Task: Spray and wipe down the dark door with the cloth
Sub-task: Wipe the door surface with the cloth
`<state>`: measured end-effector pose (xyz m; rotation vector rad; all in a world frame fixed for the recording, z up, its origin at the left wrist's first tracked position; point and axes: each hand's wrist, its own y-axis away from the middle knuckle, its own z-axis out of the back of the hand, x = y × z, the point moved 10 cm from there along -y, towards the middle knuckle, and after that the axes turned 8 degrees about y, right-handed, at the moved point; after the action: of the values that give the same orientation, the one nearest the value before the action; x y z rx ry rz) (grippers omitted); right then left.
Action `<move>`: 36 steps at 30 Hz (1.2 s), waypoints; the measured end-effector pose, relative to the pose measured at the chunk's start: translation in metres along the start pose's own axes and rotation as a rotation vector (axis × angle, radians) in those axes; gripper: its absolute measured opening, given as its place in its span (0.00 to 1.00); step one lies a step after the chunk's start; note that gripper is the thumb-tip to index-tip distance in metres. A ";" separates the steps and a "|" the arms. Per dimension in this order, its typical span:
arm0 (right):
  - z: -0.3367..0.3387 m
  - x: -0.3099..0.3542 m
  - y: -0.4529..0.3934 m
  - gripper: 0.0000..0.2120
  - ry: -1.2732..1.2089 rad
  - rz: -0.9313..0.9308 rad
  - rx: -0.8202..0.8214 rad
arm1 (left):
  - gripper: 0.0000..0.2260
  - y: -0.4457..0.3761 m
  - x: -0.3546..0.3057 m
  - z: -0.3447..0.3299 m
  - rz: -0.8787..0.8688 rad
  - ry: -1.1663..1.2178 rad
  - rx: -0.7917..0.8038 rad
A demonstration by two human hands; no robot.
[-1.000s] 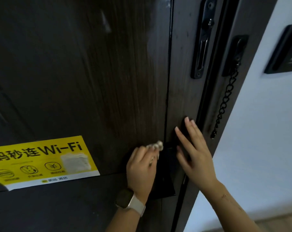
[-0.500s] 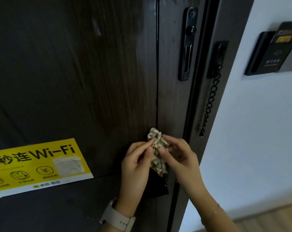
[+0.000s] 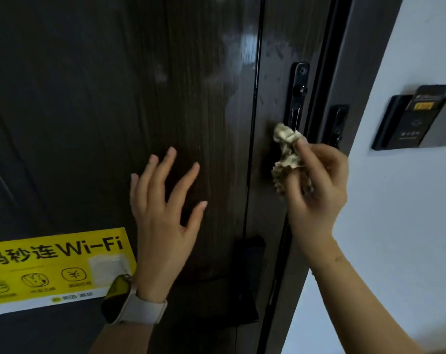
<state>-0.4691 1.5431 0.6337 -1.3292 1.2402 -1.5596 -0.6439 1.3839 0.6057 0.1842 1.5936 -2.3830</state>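
Door panelling, dark and wet-streaked, carries one yellow Wi-Fi sticker. One right hand pinches a single crumpled cloth; one left hand is spread, fingers straight.

A yellow sticker stuck low on the dark door carries bold black print reading "码秒连Wi-Fi", its left end cut off by the frame edge. Beneath it sit three small round icons, one showing a "¥" sign, each with a caption too small to read. The sticker's white bottom strip holds a small logo and blurred characters. Print on the wall card holder is illegible.
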 end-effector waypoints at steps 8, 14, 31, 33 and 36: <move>-0.021 -0.001 0.016 0.16 0.120 -0.012 -0.015 | 0.45 0.001 0.027 -0.030 0.023 -0.180 0.105; -0.034 -0.013 0.115 0.14 0.148 0.140 0.298 | 0.46 0.001 0.027 -0.031 0.024 -0.195 0.101; -0.025 -0.045 0.145 0.27 0.185 0.028 0.382 | 0.43 0.001 0.027 -0.032 0.001 -0.250 0.098; -0.026 -0.053 0.154 0.27 0.205 -0.023 0.457 | 0.43 0.001 0.027 -0.032 0.006 -0.255 0.096; -0.032 -0.037 0.127 0.25 0.221 0.076 0.485 | 0.43 0.000 0.026 -0.031 0.001 -0.251 0.089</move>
<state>-0.5005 1.5501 0.5012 -0.8085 0.9383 -1.8405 -0.6700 1.4088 0.5867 -0.0944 1.3745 -2.3684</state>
